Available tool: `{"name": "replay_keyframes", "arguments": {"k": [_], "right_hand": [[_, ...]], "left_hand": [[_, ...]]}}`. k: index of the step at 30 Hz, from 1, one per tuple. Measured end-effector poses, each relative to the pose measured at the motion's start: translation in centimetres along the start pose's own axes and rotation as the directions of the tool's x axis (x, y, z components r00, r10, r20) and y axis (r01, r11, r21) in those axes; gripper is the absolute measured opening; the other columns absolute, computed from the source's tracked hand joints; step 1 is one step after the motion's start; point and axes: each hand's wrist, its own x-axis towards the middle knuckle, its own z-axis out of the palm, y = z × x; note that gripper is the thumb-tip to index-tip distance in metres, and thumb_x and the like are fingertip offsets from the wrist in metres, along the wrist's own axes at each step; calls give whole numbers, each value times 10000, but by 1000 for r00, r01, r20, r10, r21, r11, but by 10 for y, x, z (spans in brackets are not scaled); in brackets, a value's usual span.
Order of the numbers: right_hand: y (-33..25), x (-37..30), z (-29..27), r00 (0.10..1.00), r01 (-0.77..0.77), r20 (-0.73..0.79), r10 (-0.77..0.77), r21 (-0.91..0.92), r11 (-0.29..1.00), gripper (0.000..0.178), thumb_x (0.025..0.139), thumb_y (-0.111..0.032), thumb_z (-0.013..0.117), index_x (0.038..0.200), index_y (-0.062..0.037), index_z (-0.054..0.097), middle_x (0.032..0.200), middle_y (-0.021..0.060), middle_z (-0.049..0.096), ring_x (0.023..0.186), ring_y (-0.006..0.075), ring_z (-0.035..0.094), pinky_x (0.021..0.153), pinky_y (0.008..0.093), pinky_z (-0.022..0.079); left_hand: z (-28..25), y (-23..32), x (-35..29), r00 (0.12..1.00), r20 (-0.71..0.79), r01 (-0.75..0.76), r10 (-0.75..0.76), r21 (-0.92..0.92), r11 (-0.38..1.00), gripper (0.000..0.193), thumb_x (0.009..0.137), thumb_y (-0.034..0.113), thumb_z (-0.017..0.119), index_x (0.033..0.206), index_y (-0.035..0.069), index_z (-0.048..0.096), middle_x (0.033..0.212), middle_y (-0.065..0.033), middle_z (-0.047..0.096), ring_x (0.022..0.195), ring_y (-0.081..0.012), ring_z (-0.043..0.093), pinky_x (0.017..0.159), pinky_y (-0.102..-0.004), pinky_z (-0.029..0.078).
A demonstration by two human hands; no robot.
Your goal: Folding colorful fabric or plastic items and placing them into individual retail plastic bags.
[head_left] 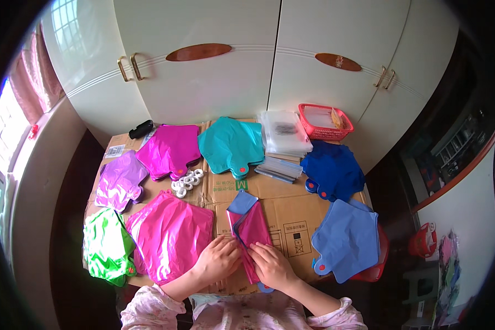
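Cardboard tabletop (286, 206): folded pink foil (256, 221) between left hand (219, 258) and right hand (273, 267), fingertips touching; grip unclear.

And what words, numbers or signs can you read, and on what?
I won't copy writing out, but here's where it is:
Cardboard: green print; black boxed symbols.
White label, cardboard's far left corner: too small to read.
Right brown cupboard oval: tiny mark, too small.

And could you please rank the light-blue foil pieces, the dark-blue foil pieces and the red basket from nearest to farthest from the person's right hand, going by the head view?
1. Light-blue foil pieces: just to the right of the right hand.
2. Dark-blue foil pieces: farther back, on the right side.
3. Red basket: at the back, near the cupboard doors.
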Motion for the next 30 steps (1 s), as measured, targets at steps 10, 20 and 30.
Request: {"name": "replay_keyframes", "arguments": {"k": [10,20,30], "right_hand": [[-1,1,-2,999,21,27,-20,-36,999,349,834,-121,551,1163,-6,566,1254,123,539,1205,274,482,1039,389,381],[3,-3,5,991,-85,106,83,7,996,312,840,-131,520,1128,-21,573,1195,167,557,1145,310,513,1012,432,388],[1,0,-2,1000,10,6,-10,-14,1000,354,834,-118,526,1171,-13,544,1251,161,520,1190,328,486,1037,439,371]], "left_hand": [[11,-40,17,978,105,167,-183,140,976,468,880,303,531,1225,-12,555,1395,-159,457,1342,-307,369,1082,-520,266],[10,8,44,940,239,-116,245,-451,885,647,942,474,438,1370,-10,405,1425,-203,396,1360,-316,334,1120,-442,264],[43,-37,79,963,270,13,-20,29,999,763,936,576,339,1463,32,246,1512,-154,270,1415,-289,219,1148,-432,153]]}}
